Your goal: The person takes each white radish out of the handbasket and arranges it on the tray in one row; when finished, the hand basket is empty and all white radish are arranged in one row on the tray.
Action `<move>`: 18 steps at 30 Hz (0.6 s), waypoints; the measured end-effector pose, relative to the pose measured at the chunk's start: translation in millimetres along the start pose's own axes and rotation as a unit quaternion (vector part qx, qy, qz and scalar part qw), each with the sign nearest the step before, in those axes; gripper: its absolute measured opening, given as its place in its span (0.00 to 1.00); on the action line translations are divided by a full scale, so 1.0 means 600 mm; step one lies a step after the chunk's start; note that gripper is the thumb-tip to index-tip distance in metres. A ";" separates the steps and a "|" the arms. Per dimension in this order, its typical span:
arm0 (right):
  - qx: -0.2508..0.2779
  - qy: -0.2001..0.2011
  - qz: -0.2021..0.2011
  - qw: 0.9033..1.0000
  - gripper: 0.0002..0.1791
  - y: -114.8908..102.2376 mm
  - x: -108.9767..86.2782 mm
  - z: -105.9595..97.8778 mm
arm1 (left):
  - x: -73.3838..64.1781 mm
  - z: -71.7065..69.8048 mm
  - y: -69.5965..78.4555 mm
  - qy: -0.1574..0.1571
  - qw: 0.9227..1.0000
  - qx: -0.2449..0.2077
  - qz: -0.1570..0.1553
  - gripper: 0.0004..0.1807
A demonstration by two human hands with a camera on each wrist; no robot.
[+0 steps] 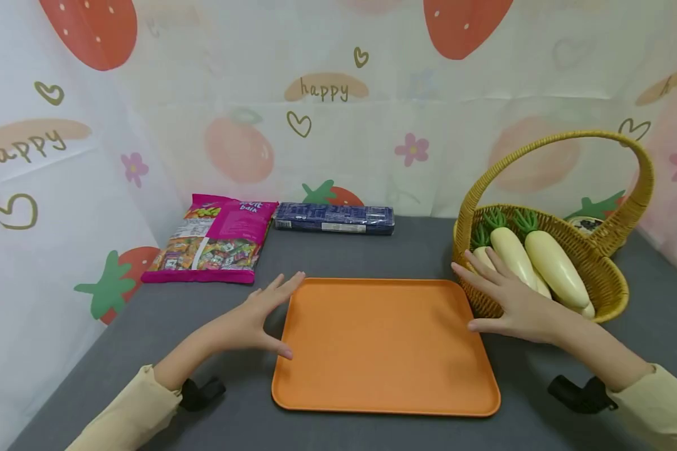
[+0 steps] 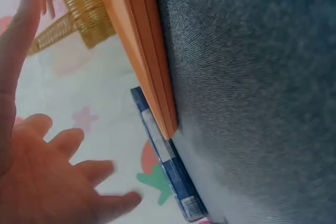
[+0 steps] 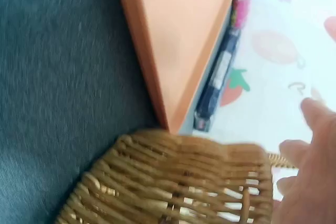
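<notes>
Orange tray (image 1: pixel 383 344) flat on grey table (image 1: pixel 423 250), near middle; left hand (image 1: pixel 256 318) hovers at its left edge, fingers spread wide; right hand (image 1: pixel 513 304) hovers at its right edge, fingers also wide, before wicker basket (image 1: pixel 614 291). Basket beside tray's far right corner, holds pale vegetables (image 1: pixel 558 266), green tops. Far left: pink candy bag (image 1: pixel 231 235), blue packet (image 1: pixel 334 219) just right of it

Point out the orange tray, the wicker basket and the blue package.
Orange tray (image 1: pixel 386 347), head view: bare middle of its flat base.
Wicker basket (image 3: pixel 176 167), right wrist view: its woven side wall.
Blue package (image 1: pixel 334 215), head view: printed wrapping above its white label.
</notes>
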State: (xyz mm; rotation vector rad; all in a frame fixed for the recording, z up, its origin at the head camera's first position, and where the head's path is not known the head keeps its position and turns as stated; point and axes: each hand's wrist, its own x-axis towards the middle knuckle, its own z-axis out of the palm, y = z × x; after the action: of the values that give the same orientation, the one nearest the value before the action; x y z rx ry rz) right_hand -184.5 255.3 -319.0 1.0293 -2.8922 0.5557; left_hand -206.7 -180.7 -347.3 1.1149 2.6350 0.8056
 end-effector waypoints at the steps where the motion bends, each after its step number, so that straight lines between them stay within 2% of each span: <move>1: 0.011 0.002 0.003 1.000 0.46 0.002 0.000 -0.001 | -0.002 -0.001 -0.003 -0.004 1.000 -0.029 -0.005 0.59; 3: 0.032 0.007 0.005 0.999 0.46 0.006 0.000 -0.005 | -0.005 -0.002 -0.007 -0.008 0.998 -0.059 -0.011 0.59; 7: 0.047 0.011 0.015 0.999 0.46 0.012 0.000 -0.015 | -0.015 0.002 -0.015 -0.020 0.998 -0.064 -0.015 0.53; 11: 0.052 0.024 0.041 0.998 0.43 0.019 -0.001 -0.036 | -0.022 0.012 -0.020 -0.046 0.995 -0.083 -0.021 0.44; 15: 0.060 0.033 0.070 0.995 0.41 0.034 -0.003 -0.062 | -0.019 0.018 -0.022 -0.063 0.991 -0.109 -0.034 0.39; 18: 0.064 0.038 0.090 0.993 0.41 0.051 -0.007 -0.076 | -0.014 0.018 -0.023 -0.065 0.991 -0.104 -0.043 0.39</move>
State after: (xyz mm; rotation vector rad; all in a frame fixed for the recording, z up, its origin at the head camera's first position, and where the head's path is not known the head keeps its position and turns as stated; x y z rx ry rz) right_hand -204.3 295.1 -286.6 0.7431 -2.9330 0.7793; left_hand -205.2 -190.2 -364.2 0.9583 2.4098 0.9324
